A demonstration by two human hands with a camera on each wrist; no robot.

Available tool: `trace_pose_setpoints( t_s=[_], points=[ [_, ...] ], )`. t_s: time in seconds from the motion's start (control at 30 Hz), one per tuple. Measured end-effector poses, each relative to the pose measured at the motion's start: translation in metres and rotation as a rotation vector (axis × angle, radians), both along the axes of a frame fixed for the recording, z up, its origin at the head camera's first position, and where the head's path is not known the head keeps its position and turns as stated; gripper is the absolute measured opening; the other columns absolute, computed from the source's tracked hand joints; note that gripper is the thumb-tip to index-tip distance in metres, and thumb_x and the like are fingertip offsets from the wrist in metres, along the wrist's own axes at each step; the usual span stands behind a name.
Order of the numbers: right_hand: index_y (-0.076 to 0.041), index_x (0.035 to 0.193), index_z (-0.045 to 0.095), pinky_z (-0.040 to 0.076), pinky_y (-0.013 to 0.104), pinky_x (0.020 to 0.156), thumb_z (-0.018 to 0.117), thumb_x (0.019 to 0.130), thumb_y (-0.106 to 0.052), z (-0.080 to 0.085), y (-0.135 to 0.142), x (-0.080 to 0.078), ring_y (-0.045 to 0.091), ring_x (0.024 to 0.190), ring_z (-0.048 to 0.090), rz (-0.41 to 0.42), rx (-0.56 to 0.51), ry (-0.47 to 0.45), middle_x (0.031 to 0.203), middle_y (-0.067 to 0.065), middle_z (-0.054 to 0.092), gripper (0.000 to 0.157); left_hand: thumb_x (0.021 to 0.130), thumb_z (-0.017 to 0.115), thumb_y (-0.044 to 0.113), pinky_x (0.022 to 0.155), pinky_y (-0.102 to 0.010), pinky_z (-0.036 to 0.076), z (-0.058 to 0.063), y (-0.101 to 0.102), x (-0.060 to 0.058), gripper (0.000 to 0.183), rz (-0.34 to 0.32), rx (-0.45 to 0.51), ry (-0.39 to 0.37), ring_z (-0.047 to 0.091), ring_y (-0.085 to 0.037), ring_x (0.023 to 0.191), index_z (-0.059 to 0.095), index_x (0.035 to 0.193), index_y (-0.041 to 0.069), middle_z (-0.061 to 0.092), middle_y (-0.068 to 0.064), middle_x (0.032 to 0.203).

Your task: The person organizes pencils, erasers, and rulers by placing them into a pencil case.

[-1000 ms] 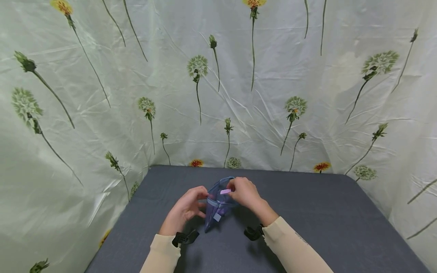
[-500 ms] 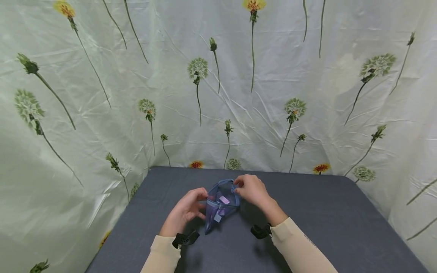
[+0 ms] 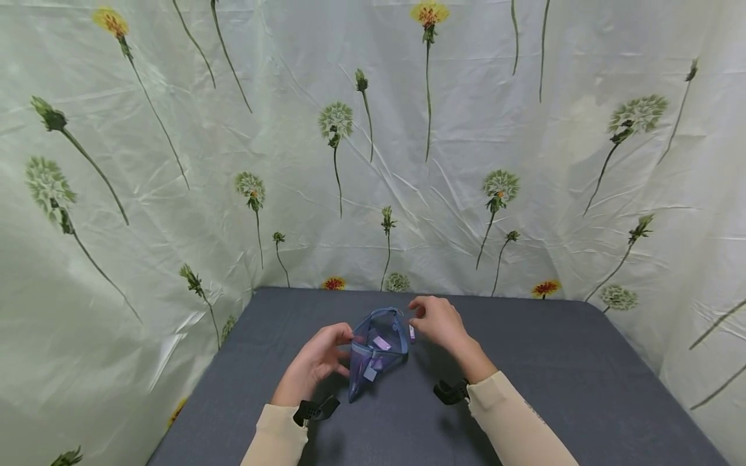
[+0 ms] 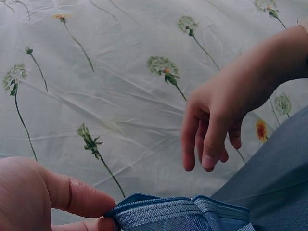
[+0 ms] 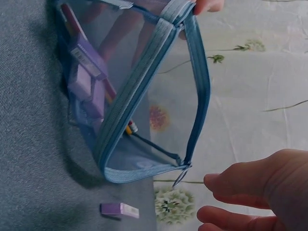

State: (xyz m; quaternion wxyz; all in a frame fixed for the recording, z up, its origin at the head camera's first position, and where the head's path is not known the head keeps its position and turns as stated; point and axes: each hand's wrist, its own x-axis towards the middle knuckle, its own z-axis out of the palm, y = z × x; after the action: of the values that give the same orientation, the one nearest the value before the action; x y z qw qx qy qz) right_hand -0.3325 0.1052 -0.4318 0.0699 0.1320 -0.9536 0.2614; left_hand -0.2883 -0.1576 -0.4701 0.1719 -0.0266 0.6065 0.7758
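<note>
A blue mesh pouch stands on the grey table with its zipped mouth wide. My left hand pinches the near-left end of its rim, thumb against the zipper edge. Several small purple pieces lie inside the pouch. My right hand hovers just right of the mouth, fingers loosely curled and holding nothing. One small purple piece lies on the table beside the pouch, just below those fingers.
The grey table is walled on three sides by a pale sheet printed with flowers. Black wrist straps sit on both cream sleeves.
A second ago my right hand held a purple piece at the pouch's mouth. That piece now lies inside, and the hand has drawn away to the right, empty. The left hand's hold is unchanged.
</note>
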Motion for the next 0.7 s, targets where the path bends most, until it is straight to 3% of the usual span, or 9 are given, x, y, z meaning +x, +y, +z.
trace_pose_setpoints(
  t_s=[0.4,0.7],
  points=[
    [-0.015,0.118,0.072,0.048,0.039,0.06,0.081,0.084,-0.019,-0.021,0.01,-0.01,0.015,0.069,0.06,-0.061,0.006,-0.027,0.084,-0.004,0.068,0.036,0.091,0.051,0.014,0.066,-0.067,0.049,-0.001,-0.001,-0.001,0.026,-0.003,0.013,0.007,0.058,-0.047,0.102,0.052,0.066,0.02,0.052,-0.025,0.127],
    [-0.013,0.117,0.072,0.046,0.038,0.057,0.082,0.084,-0.025,-0.047,0.015,-0.017,0.014,0.066,0.059,-0.08,-0.008,-0.06,0.082,-0.004,0.067,0.037,0.091,0.051,0.013,0.065,-0.067,0.048,-0.002,-0.001,-0.002,0.027,-0.008,0.024,0.016,0.061,-0.045,0.097,0.051,0.065,0.02,0.055,-0.022,0.119]
  ],
)
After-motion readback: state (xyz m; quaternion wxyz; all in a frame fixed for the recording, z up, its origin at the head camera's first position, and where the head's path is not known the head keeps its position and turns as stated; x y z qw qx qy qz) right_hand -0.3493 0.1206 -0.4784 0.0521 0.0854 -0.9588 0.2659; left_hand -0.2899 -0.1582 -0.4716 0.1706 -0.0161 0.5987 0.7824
